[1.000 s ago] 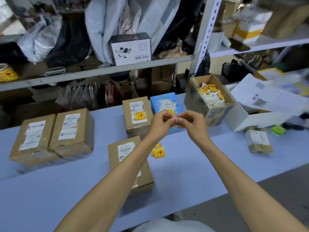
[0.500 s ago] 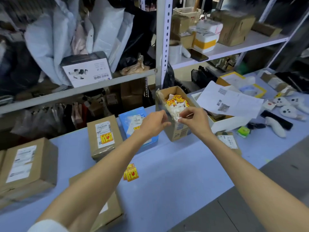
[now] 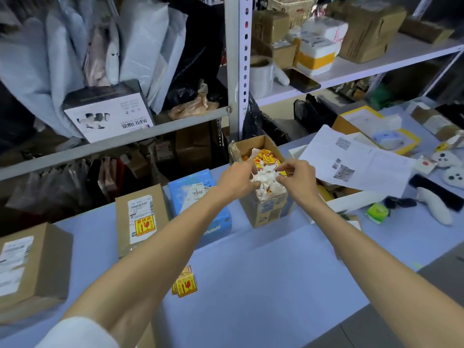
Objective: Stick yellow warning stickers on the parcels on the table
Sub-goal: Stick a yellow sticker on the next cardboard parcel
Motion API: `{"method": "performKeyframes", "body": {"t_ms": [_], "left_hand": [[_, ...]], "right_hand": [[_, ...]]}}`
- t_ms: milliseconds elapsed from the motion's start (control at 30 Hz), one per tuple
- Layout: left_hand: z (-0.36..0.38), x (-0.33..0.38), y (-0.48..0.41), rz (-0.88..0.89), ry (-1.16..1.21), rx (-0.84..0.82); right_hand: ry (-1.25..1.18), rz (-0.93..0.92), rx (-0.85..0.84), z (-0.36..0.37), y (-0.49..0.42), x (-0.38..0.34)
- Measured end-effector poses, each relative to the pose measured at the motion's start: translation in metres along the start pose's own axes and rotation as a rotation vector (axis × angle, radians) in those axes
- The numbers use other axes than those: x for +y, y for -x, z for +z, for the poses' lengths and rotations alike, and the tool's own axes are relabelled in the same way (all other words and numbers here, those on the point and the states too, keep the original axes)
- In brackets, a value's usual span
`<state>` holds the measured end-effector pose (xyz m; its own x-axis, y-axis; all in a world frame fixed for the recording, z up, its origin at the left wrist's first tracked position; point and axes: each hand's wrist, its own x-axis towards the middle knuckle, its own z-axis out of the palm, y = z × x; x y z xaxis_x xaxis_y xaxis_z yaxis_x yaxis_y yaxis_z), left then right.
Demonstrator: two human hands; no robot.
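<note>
Cardboard parcel (image 3: pixel 140 197) lies long axis front-to-back, yellow sticker (image 3: pixel 145 226) upright.

Beneath the left hand (image 3: pixel 236 180) and right hand (image 3: pixel 297 178), an open box (image 3: pixel 266 214) of matt brown cardboard, glossy with tape on its side, holds crumpled white paper scraps (image 3: pixel 266 177) and shiny yellow stickers (image 3: pixel 266 156). Left of the left hand, a cardboard parcel (image 3: pixel 125 222) bears a smooth paper label (image 3: pixel 141 209), and a blue parcel (image 3: pixel 198 197) looks slick like plastic film. The table (image 3: pixel 251 285) under the forearms is smooth and matt. The shelf post (image 3: pixel 238 71) beyond the hands is painted metal.
</note>
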<state>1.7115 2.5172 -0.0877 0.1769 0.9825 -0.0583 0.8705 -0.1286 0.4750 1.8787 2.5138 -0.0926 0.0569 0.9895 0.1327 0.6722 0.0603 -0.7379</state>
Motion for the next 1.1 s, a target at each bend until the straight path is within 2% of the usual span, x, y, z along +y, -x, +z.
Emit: {"method": "performKeyframes", "body": {"t_ms": [200, 400, 567, 767, 1000, 1100], "left_hand": [[-0.003, -0.007, -0.013, -0.016, -0.055, -0.017], [-0.02, -0.034, 0.013, -0.096, -0.001, 0.009], [-0.041, -0.08, 0.066, -0.231, 0.055, 0.06], [-0.066, -0.135, 0.145, -0.376, 0.115, 0.151], [-0.085, -0.195, 0.244, -0.513, 0.116, 0.206], [-0.082, -0.216, 0.28, -0.545, 0.212, 0.249]], "right_hand": [[0.121, -0.102, -0.1, 0.007, -0.015, -0.001], [0.206, -0.293, -0.273, 0.029, -0.01, -0.031], [0.276, -0.435, -0.392, 0.069, 0.015, -0.077], [0.251, -0.546, -0.516, 0.12, 0.06, -0.134], [0.205, -0.598, -0.594, 0.178, 0.12, -0.188], [0.141, -0.565, -0.603, 0.198, 0.145, -0.196]]}}
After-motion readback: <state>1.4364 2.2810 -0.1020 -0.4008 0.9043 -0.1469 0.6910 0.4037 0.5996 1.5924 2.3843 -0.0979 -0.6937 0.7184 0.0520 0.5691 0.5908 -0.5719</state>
